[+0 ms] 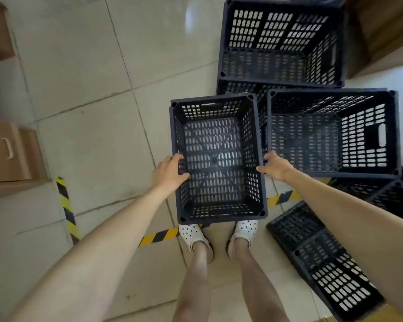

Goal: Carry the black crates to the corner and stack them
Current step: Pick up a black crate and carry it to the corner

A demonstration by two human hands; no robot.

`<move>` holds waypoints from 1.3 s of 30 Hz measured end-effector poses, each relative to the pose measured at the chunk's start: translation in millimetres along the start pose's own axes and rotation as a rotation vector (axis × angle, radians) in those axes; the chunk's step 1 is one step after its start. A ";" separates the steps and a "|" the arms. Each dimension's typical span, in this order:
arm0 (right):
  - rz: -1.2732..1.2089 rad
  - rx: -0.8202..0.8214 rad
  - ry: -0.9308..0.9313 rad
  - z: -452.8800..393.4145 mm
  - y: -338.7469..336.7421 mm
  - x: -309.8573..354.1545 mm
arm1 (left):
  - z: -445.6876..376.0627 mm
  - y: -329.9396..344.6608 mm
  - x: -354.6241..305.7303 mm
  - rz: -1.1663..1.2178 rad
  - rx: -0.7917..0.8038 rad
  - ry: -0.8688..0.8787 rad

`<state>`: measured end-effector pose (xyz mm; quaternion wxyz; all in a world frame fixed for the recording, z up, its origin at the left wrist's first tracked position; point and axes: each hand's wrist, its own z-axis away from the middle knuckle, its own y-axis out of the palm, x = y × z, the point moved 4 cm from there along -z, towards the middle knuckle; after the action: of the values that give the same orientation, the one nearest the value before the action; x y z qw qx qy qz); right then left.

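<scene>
At the far left stand brown cardboard boxes [8, 154] on the tiled floor [86, 66], with a strip of yellow-and-black hazard tape [66, 210] running down and then across toward the person's white clogs [192, 234]. Next comes the left hand [169, 174], whose grip is closed over the left rim of the held crate [216, 159], thumb inside the wall and fingers outside. That crate is an empty black slatted one, upright, open side up, directly in front of the person and above the feet; whether it is lifted clear of the floor or resting on it cannot be told for sure from above, though its near edge covers the toes of the clogs, which suggests it is carried. The right hand [276, 168] clamps the opposite rim in the same way, so both hands grip the one crate. Just right of it sits a taller pile, the top crate [333, 133] with its hand slot facing right, and beyond that another stack [282, 43] nearer the wooden furniture [382, 31] at the upper right. A tipped crate [323, 263] lies on its side by the right leg. The step in hand looks like the carry itself, or the start of it, with this crate. The next move calls for choosing a stack, raising the crate above that rim, lining up the four corners, and lowering it level so it seats rather than catching on an edge.
</scene>
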<state>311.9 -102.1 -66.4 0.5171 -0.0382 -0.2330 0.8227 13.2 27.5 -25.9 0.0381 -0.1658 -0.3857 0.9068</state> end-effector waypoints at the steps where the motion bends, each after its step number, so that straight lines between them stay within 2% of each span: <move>1: -0.020 -0.011 0.001 -5.7 2.5 -0.7 | -3.9 6.4 2.4 0.006 0.013 -0.018; 9: 0.003 -0.142 -0.019 -58.3 10.9 -10.8 | -47.7 66.1 30.8 0.094 0.054 -0.103; 15: -0.008 -0.198 -0.061 -93.5 26.4 -13.8 | -80.1 98.7 47.6 0.248 0.097 -0.154; 21: 0.019 -0.211 -0.001 -115.7 34.7 -14.6 | -101.2 118.9 53.4 0.451 0.077 -0.252; 26: -0.187 -0.156 0.035 -126.7 36.0 -10.5 | -112.0 114.1 56.7 0.632 0.036 -0.373; 29: -0.368 -0.097 0.117 -126.1 29.7 -12.8 | -108.7 105.6 54.6 0.699 0.086 -0.447; 34: -0.452 -0.053 0.174 -108.3 31.3 -22.0 | -81.3 97.9 49.7 0.597 0.188 -0.443; 39: -0.467 -0.051 0.184 -71.3 19.3 -3.4 | -45.8 66.6 49.4 0.529 0.084 -0.402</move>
<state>319.1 -87.4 -138.6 0.7110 -0.0710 -0.2081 0.6679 -14.3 22.0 -116.4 -0.2687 -0.0764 -0.2915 0.9149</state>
